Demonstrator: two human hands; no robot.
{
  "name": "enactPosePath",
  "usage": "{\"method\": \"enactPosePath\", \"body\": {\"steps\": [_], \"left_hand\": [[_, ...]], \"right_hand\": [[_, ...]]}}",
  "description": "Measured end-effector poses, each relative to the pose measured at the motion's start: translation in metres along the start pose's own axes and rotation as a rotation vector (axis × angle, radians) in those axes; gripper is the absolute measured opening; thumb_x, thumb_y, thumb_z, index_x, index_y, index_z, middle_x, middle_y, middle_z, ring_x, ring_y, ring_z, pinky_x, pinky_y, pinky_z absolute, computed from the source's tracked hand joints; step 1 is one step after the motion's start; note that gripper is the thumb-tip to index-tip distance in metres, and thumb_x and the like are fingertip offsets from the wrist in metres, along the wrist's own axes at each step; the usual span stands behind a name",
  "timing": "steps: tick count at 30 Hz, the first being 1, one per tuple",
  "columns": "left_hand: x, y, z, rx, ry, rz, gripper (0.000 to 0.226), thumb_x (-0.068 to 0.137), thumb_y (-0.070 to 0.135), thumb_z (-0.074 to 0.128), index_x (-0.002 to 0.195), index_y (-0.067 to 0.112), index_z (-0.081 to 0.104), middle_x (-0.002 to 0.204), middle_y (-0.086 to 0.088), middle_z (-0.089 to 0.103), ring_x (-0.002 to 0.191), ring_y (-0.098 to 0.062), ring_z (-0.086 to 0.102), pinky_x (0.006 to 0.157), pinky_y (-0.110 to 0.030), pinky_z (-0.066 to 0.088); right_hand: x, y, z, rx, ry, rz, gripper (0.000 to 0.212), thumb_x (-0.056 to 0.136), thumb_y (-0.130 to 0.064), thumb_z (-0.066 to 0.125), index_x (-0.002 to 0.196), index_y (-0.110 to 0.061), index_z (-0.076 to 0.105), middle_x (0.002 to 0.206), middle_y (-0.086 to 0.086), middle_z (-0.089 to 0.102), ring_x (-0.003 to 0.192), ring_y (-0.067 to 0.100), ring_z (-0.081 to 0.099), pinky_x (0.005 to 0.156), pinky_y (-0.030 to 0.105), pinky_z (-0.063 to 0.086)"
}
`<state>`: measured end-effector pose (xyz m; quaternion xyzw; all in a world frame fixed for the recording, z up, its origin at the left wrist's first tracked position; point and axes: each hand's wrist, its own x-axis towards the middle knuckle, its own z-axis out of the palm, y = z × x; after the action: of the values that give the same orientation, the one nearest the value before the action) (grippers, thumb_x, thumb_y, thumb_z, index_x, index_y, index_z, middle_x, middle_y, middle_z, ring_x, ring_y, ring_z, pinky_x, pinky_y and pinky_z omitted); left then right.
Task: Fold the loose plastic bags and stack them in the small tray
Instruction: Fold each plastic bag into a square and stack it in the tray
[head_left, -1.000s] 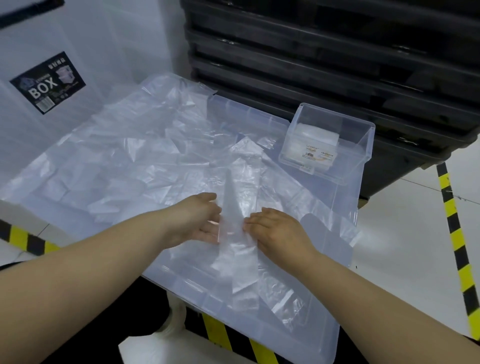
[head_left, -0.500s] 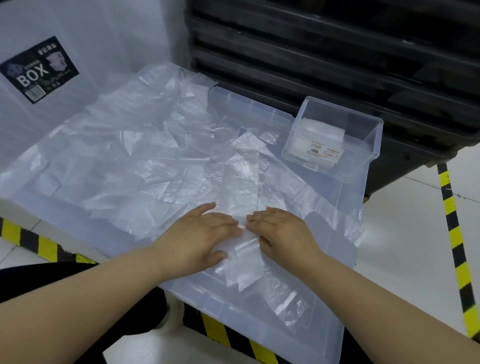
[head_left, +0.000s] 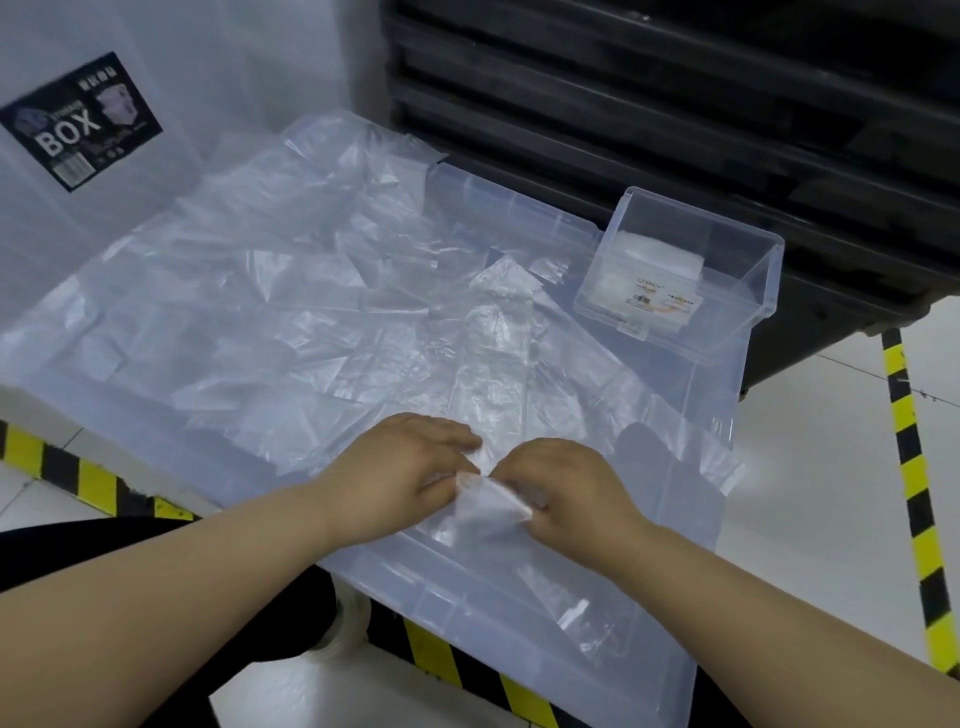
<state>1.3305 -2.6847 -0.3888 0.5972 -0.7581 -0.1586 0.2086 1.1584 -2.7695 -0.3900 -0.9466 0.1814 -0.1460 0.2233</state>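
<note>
Half a second earlier both hands had been pressing flat on the bag (head_left: 493, 364); now they had picked up its near end. My left hand (head_left: 410, 467) pinched the left corner of that end with the thumb, its upper fingers lying fairly straight over the strip. My right hand (head_left: 566, 483) had its fingers curled round the right corner. The flap stood raised off the lid (head_left: 675, 519), while the rest of the long, narrowed bag lay flat, running away from me toward the tray (head_left: 763, 291). I judged the lengthwise creasing done and the end-over-end folding just begun. A small white stack (head_left: 660, 257) already sat in the tray, and the pile (head_left: 249, 312) to my left was far from finished
</note>
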Motion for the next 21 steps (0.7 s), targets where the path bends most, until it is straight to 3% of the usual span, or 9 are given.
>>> {"method": "enactPosePath", "body": {"steps": [3, 5, 7, 9, 12, 14, 16, 18, 21], "left_hand": [[0.004, 0.000, -0.004, -0.338, 0.044, -0.148, 0.041, 0.075, 0.037, 0.047, 0.082, 0.009, 0.075, 0.090, 0.001, 0.072, 0.092, -0.003, 0.058, 0.078, -0.008, 0.042], [0.008, 0.004, -0.007, -0.481, 0.058, -0.303, 0.040, 0.073, 0.044, 0.054, 0.085, 0.012, 0.075, 0.081, 0.011, 0.068, 0.081, 0.008, 0.060, 0.071, -0.006, 0.041], [0.011, 0.003, -0.006, -0.497, 0.066, -0.471, 0.022, 0.078, 0.032, 0.068, 0.085, 0.012, 0.073, 0.075, 0.017, 0.061, 0.072, 0.009, 0.058, 0.069, -0.005, 0.038], [0.013, 0.002, -0.004, -0.479, 0.087, -0.595, 0.007, 0.083, 0.018, 0.067, 0.087, 0.014, 0.070, 0.073, 0.019, 0.058, 0.070, 0.008, 0.054, 0.066, 0.000, 0.037], [0.013, 0.005, -0.005, -0.474, 0.145, -0.661, 0.013, 0.084, 0.013, 0.065, 0.090, 0.021, 0.057, 0.067, 0.013, 0.060, 0.068, 0.002, 0.055, 0.064, -0.002, 0.037], [0.010, 0.006, -0.006, -0.193, 0.244, -0.518, 0.016, 0.083, 0.018, 0.064, 0.091, 0.019, 0.051, 0.068, 0.008, 0.061, 0.070, -0.009, 0.057, 0.075, -0.017, 0.040], [0.006, 0.005, -0.003, 0.139, 0.331, -0.249, 0.020, 0.078, 0.029, 0.055, 0.093, 0.017, 0.049, 0.074, 0.002, 0.064, 0.078, -0.013, 0.052, 0.083, -0.029, 0.036], [0.002, 0.005, 0.004, 0.264, 0.266, -0.053, 0.027, 0.078, 0.033, 0.047, 0.101, 0.017, 0.048, 0.087, -0.004, 0.066, 0.089, -0.016, 0.047, 0.089, -0.031, 0.032], [-0.005, 0.008, 0.014, 0.382, 0.030, -0.010, 0.046, 0.085, 0.044, 0.036, 0.116, 0.013, 0.050, 0.108, -0.006, 0.068, 0.105, -0.020, 0.058, 0.099, -0.033, 0.028]], "right_hand": [[0.009, -0.005, -0.012, 0.299, -0.103, 0.368, 0.009, 0.077, -0.005, 0.061, 0.074, -0.006, 0.069, 0.066, -0.001, 0.061, 0.065, 0.007, 0.051, 0.060, 0.015, 0.037], [0.018, -0.003, -0.016, 0.473, -0.105, 0.549, 0.024, 0.085, -0.005, 0.057, 0.062, -0.006, 0.062, 0.056, -0.003, 0.053, 0.055, 0.005, 0.045, 0.057, 0.019, 0.035], [0.029, -0.002, -0.018, 0.536, -0.084, 0.680, 0.035, 0.088, -0.011, 0.055, 0.054, -0.016, 0.054, 0.050, -0.008, 0.048, 0.048, 0.003, 0.042, 0.055, 0.017, 0.036], [0.040, -0.001, -0.020, 0.597, -0.089, 0.775, 0.034, 0.090, -0.015, 0.055, 0.057, -0.019, 0.053, 0.054, -0.006, 0.050, 0.051, 0.007, 0.046, 0.057, 0.021, 0.040], [0.051, 0.000, -0.022, 0.608, -0.121, 0.864, 0.031, 0.091, -0.018, 0.055, 0.060, -0.016, 0.054, 0.056, -0.002, 0.049, 0.050, 0.009, 0.047, 0.045, 0.018, 0.041], [0.055, 0.002, -0.022, 0.587, -0.134, 0.894, 0.032, 0.090, -0.019, 0.056, 0.059, -0.015, 0.052, 0.053, -0.001, 0.049, 0.047, 0.012, 0.048, 0.040, 0.019, 0.041], [0.059, 0.002, -0.022, 0.568, -0.144, 0.917, 0.035, 0.090, -0.019, 0.057, 0.056, -0.014, 0.049, 0.043, -0.004, 0.049, 0.044, 0.014, 0.049, 0.039, 0.021, 0.041], [0.061, 0.000, -0.024, 0.562, -0.153, 0.931, 0.039, 0.090, -0.019, 0.056, 0.054, -0.015, 0.045, 0.036, -0.007, 0.046, 0.041, 0.013, 0.048, 0.038, 0.021, 0.041], [0.064, -0.001, -0.026, 0.550, -0.172, 0.952, 0.039, 0.092, -0.022, 0.055, 0.055, -0.014, 0.043, 0.045, -0.003, 0.048, 0.045, 0.014, 0.049, 0.039, 0.022, 0.041]]}}
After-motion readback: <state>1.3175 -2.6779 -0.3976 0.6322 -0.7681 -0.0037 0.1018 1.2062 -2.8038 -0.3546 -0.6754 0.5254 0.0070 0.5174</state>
